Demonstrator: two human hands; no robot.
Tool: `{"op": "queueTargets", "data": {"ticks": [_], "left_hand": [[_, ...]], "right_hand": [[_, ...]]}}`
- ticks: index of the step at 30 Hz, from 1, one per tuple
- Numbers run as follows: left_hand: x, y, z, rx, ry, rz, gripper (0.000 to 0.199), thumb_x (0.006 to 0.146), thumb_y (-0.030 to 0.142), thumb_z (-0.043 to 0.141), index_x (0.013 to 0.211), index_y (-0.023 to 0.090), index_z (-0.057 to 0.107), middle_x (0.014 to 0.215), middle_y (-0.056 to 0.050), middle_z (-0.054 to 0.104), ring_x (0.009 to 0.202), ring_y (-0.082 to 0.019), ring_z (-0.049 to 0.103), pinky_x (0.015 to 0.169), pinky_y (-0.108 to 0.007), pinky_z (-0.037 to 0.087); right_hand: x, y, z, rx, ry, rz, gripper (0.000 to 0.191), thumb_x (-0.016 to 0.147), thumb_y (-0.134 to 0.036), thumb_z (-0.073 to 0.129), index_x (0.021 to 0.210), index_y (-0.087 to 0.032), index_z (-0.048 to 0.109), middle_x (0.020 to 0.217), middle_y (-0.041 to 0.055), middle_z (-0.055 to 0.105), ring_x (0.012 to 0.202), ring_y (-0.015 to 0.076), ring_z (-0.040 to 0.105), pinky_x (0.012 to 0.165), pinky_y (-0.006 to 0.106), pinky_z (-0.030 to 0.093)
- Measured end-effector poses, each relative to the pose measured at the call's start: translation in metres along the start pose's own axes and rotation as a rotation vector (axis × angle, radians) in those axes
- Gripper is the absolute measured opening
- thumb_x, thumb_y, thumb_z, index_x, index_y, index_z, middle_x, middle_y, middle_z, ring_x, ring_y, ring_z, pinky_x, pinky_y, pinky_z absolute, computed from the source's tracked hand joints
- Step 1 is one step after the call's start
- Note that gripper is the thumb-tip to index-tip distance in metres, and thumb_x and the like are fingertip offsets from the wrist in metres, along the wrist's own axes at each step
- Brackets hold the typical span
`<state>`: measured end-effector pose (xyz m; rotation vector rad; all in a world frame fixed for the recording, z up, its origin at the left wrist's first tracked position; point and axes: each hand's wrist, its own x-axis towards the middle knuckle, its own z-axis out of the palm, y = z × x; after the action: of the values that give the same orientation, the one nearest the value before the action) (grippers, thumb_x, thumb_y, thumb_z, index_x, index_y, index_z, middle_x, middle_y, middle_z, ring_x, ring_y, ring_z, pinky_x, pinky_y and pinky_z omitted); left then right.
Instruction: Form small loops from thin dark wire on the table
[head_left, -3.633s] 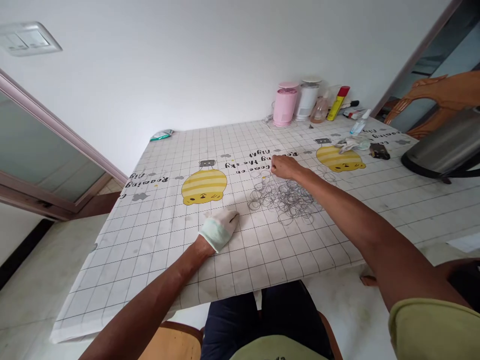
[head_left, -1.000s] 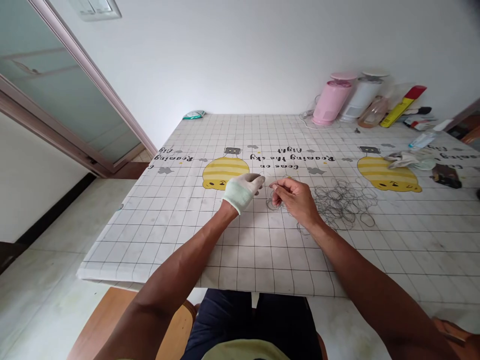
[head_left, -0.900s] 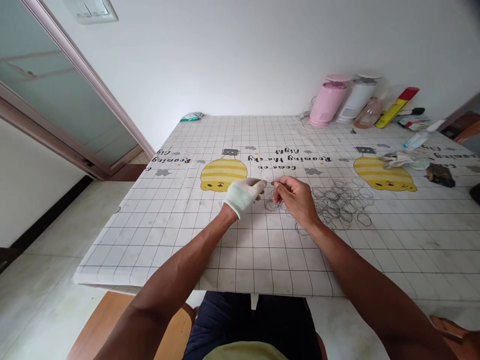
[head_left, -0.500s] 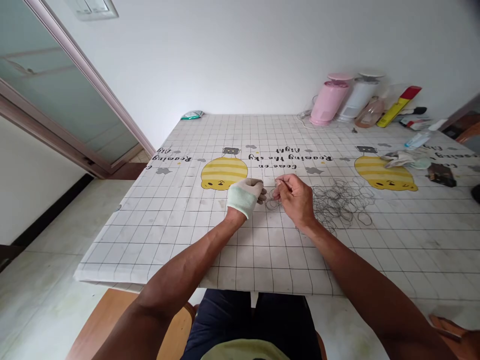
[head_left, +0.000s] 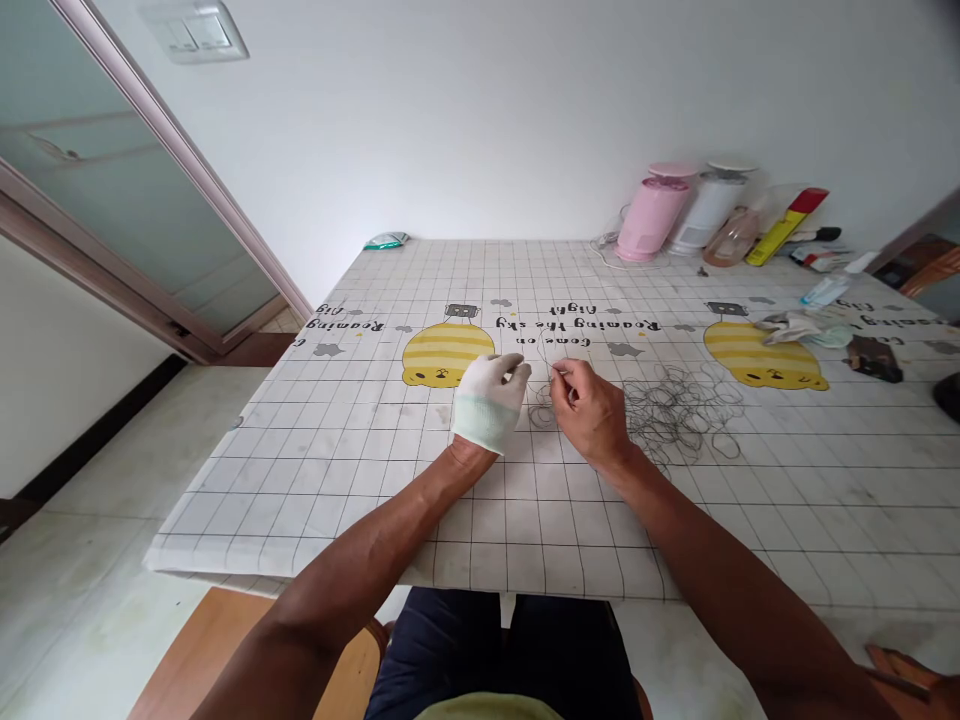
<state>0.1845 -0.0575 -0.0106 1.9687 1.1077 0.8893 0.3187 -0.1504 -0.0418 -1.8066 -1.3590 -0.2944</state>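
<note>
My left hand [head_left: 491,395], in a whitish glove with a pale green cuff, hovers over the middle of the table. Its thumb and finger curl towards each other, tips close together, and anything between them is too small to make out. Just to its right, my bare right hand [head_left: 589,405] pinches a thin dark wire [head_left: 541,345] between thumb and forefinger. A loop of that wire rises in the gap between both hands. Beside and partly behind my right hand lies a loose tangle of thin wire [head_left: 682,410], spread in many curls on the tablecloth.
The checked tablecloth [head_left: 360,470] has printed yellow bears. At the back right stand a pink cylinder [head_left: 652,215], a white cylinder [head_left: 705,215], a bottle [head_left: 731,238] and a yellow-red box [head_left: 787,228]. A crumpled glove [head_left: 802,328] and a dark object [head_left: 874,357] lie right.
My left hand has turned slightly, showing a gap inside its curled thumb and finger. My right hand has shifted a little, still pinching. The view has tilted slightly upward.
</note>
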Motion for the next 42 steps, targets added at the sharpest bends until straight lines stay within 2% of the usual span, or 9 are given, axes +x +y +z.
{"op": "queueTargets", "data": {"ticks": [4, 10, 16, 19, 22, 26, 33, 36, 42], "left_hand": [[-0.008, 0.011, -0.005, -0.214, -0.211, -0.161, 0.031, 0.1, 0.044, 0.059, 0.092, 0.025, 0.082, 0.077, -0.001, 0.07, 0.073, -0.018, 0.066, 0.072, -0.029, 0.052], [0.001, 0.002, -0.009, -0.55, -0.32, -0.349, 0.019, 0.092, 0.035, 0.069, 0.088, 0.019, 0.077, 0.057, 0.002, 0.057, 0.052, -0.012, 0.05, 0.05, -0.025, 0.039], [0.016, -0.012, -0.021, -0.676, -0.568, -0.399, 0.012, 0.086, 0.027, 0.072, 0.081, 0.016, 0.073, 0.065, 0.002, 0.053, 0.048, -0.007, 0.043, 0.045, -0.023, 0.027], [0.022, -0.023, -0.023, -0.723, -0.79, -0.431, 0.018, 0.081, 0.033, 0.078, 0.077, 0.018, 0.07, 0.062, 0.003, 0.048, 0.046, -0.007, 0.037, 0.045, -0.022, 0.023], [0.022, -0.029, -0.024, -0.725, -0.903, -0.385, 0.028, 0.077, 0.036, 0.082, 0.067, 0.02, 0.062, 0.059, 0.003, 0.046, 0.046, -0.008, 0.036, 0.044, -0.023, 0.022], [0.018, -0.028, -0.028, -0.62, -0.912, -0.298, 0.028, 0.079, 0.039, 0.081, 0.067, 0.02, 0.065, 0.058, 0.001, 0.05, 0.046, -0.009, 0.039, 0.045, -0.024, 0.027], [0.017, -0.023, -0.035, -0.301, -0.899, -0.096, 0.028, 0.08, 0.032, 0.078, 0.104, 0.019, 0.084, 0.075, -0.002, 0.069, 0.057, -0.011, 0.055, 0.049, -0.023, 0.041], [0.017, -0.024, -0.032, -0.216, -0.839, -0.019, 0.024, 0.082, 0.031, 0.073, 0.099, 0.019, 0.085, 0.081, -0.004, 0.073, 0.059, -0.011, 0.057, 0.049, -0.023, 0.043], [0.012, -0.016, -0.031, -0.092, -0.668, 0.097, 0.022, 0.087, 0.032, 0.064, 0.072, 0.019, 0.074, 0.058, 0.001, 0.057, 0.051, -0.01, 0.05, 0.047, -0.024, 0.033]], "right_hand": [[-0.001, -0.004, -0.003, -0.104, -0.107, -0.2, 0.028, 0.112, -0.03, 0.043, 0.106, -0.022, 0.07, 0.085, 0.0109, 0.078, 0.076, 0.0249, 0.071, 0.069, 0.04, 0.052], [-0.005, -0.013, -0.003, -0.033, -0.198, -0.303, 0.028, 0.111, -0.032, 0.047, 0.105, -0.023, 0.072, 0.083, 0.0096, 0.075, 0.078, 0.0248, 0.069, 0.07, 0.04, 0.055], [0.01, -0.006, -0.022, 0.294, -0.119, 0.044, 0.028, 0.104, -0.046, 0.062, 0.113, -0.022, 0.074, 0.099, 0.009, 0.078, 0.082, 0.0233, 0.072, 0.067, 0.036, 0.057], [0.019, 0.003, -0.03, 0.571, -0.318, 0.197, 0.035, 0.097, -0.055, 0.07, 0.114, -0.024, 0.076, 0.105, 0.0084, 0.077, 0.087, 0.0237, 0.072, 0.062, 0.033, 0.057], [0.022, 0.009, -0.03, 0.765, -0.49, 0.253, 0.032, 0.093, -0.055, 0.076, 0.103, -0.024, 0.078, 0.094, 0.0057, 0.076, 0.073, 0.0191, 0.067, 0.058, 0.032, 0.054], [0.022, 0.011, -0.028, 0.896, -0.568, 0.31, 0.03, 0.09, -0.051, 0.08, 0.093, -0.021, 0.078, 0.081, 0.0032, 0.072, 0.063, 0.0146, 0.059, 0.056, 0.03, 0.05], [0.022, 0.009, -0.03, 1.029, -0.69, 0.405, 0.027, 0.093, -0.044, 0.082, 0.084, -0.018, 0.076, 0.077, 0.0041, 0.066, 0.068, 0.0152, 0.059, 0.056, 0.027, 0.048], [0.022, 0.008, -0.031, 1.063, -0.704, 0.4, 0.027, 0.095, -0.042, 0.081, 0.084, -0.018, 0.075, 0.074, 0.0029, 0.063, 0.066, 0.014, 0.056, 0.056, 0.026, 0.047], [0.021, 0.003, -0.03, 1.111, -0.653, 0.45, 0.03, 0.093, -0.044, 0.082, 0.082, -0.018, 0.073, 0.074, 0.0018, 0.06, 0.062, 0.0124, 0.051, 0.052, 0.026, 0.042]]}}
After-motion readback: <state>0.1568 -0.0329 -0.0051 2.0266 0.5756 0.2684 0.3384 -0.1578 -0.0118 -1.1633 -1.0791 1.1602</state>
